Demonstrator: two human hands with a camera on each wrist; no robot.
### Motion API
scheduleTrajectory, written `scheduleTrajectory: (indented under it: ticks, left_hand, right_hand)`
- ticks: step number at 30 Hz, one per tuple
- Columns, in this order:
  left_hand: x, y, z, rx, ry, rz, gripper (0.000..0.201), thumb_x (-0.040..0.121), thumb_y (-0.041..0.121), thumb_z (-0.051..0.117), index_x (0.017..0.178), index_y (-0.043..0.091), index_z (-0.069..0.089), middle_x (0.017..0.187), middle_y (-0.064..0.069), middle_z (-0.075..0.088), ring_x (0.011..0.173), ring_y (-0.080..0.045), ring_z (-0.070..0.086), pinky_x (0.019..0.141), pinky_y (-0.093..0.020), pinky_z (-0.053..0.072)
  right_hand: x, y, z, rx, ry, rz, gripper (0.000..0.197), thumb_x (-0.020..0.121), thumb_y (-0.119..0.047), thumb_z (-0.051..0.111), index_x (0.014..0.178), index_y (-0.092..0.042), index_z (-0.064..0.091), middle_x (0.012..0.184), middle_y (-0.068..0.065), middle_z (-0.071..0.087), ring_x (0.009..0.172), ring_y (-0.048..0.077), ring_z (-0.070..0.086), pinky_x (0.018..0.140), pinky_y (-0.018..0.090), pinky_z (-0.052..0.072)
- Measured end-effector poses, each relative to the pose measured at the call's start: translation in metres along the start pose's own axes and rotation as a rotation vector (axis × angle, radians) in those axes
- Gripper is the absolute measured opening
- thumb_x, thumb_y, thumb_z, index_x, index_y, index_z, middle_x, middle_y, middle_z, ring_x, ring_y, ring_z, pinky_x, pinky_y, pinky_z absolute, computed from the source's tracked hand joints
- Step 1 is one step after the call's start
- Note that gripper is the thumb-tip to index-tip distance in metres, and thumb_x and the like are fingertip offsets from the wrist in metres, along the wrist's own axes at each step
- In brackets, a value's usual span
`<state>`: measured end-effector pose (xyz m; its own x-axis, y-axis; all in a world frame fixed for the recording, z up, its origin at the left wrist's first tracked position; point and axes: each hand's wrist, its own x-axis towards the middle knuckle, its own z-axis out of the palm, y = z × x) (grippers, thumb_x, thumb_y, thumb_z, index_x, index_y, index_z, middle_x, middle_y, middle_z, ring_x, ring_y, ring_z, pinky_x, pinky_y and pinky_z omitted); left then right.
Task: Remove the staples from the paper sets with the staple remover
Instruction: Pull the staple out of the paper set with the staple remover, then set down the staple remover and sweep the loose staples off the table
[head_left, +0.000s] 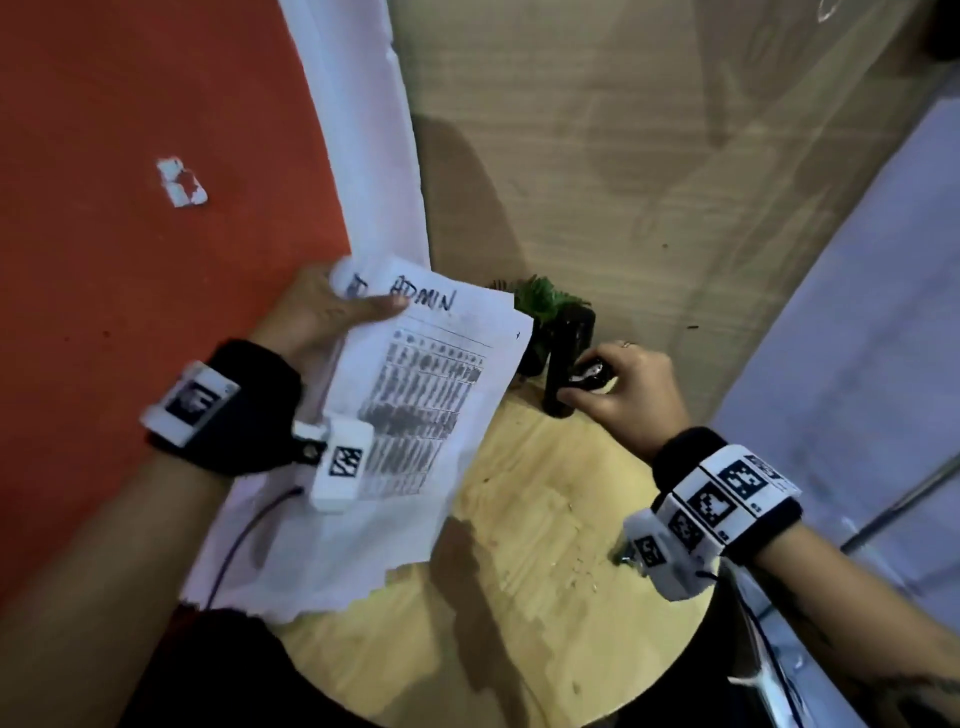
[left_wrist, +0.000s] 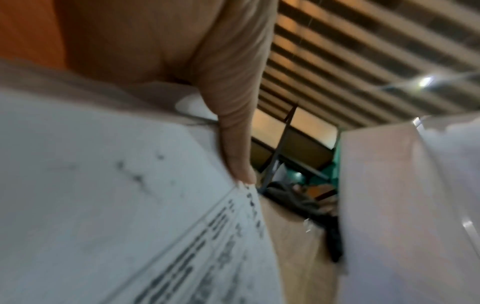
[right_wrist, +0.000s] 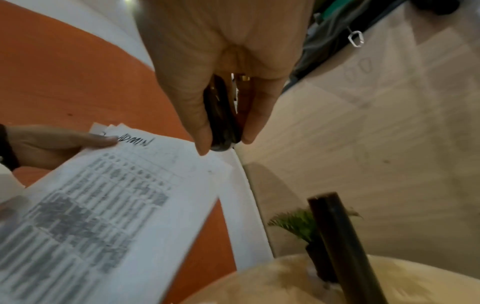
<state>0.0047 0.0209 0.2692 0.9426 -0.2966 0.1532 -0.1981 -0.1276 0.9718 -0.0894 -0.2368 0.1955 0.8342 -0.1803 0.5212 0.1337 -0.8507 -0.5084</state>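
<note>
My left hand (head_left: 332, 312) pinches the top left corner of a printed paper set (head_left: 415, 415) headed "ADMIN", thumb on top, and holds it up over the left side of the round wooden table (head_left: 545, 571). In the left wrist view the thumb (left_wrist: 233, 123) presses on the sheets (left_wrist: 103, 185). My right hand (head_left: 618, 384) grips the black staple remover (head_left: 589, 375) to the right of the paper, apart from it. The right wrist view shows the remover (right_wrist: 221, 119) squeezed between thumb and fingers above the paper's (right_wrist: 109, 205) top edge.
A dark upright holder (head_left: 566, 364) and a small green plant (head_left: 545, 299) stand at the table's far edge, just left of my right hand. Small staple bits (head_left: 582, 566) lie scattered on the tabletop. An orange surface (head_left: 130, 234) lies to the left, pale flooring beyond.
</note>
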Motion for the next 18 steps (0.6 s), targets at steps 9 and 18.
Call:
scheduleTrajectory:
  ticks: [9,18]
  left_hand:
    - [0.069,-0.080,-0.073,0.365,0.179,-0.256,0.021,0.083,0.009,0.069,0.071,0.008,0.052,0.034,0.013,0.051,0.053,-0.009,0.057,0.047,-0.014,0.036]
    - [0.115,-0.201,-0.095,0.805,0.103,-0.555,0.053,0.093,0.014,0.057,0.141,0.003,0.038,0.136,-0.021,0.047,0.103,-0.036,0.053,0.042,-0.017,0.047]
  right_hand:
    - [-0.033,0.067,0.051,-0.081,-0.239,0.258,0.026,0.068,-0.027,0.080,0.085,-0.011,0.069,0.085,0.009,0.069,0.081,0.027,0.063,0.073,0.037,0.050]
    - [-0.080,0.107,0.108,-0.160,-0.638,0.482,0.028,0.072,-0.029,0.079,0.092,-0.013,0.068,0.090,0.003,0.069,0.087,0.021,0.063,0.061,0.024,0.045]
